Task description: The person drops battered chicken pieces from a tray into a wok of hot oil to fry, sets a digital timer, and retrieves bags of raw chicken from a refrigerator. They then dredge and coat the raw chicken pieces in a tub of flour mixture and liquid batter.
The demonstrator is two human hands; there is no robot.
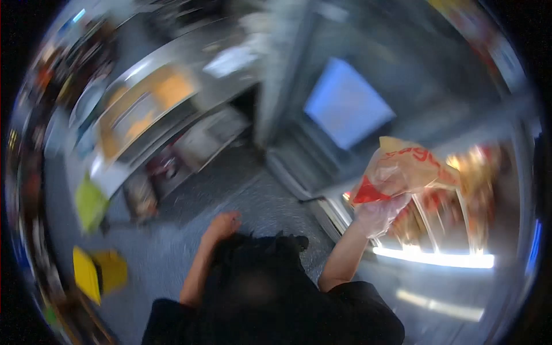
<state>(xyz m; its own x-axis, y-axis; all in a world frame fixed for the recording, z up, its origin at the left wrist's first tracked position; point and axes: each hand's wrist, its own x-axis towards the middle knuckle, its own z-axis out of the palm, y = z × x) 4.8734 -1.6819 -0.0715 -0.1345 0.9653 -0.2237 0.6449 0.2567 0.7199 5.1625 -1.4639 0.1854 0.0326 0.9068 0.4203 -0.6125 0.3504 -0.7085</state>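
On the right, my right hand [381, 215] wears a clear plastic glove and is closed on a tan paper bag [411, 169] with red print. The bag is held up in front of a lit glass display case [443, 221] with blurred items inside. Bare and low near my body, my left hand [224, 224] hangs over the grey floor [253, 195]. Its fingers are curled and smeared by motion, so what they hold, if anything, cannot be made out.
A metal counter with a tray [144, 112] of orange-yellow items stands at the upper left. Below it are a green bag [91, 204] and a yellow bin [112, 271] on the floor. A blue-white sheet [349, 104] shows on the glass surface above the case.
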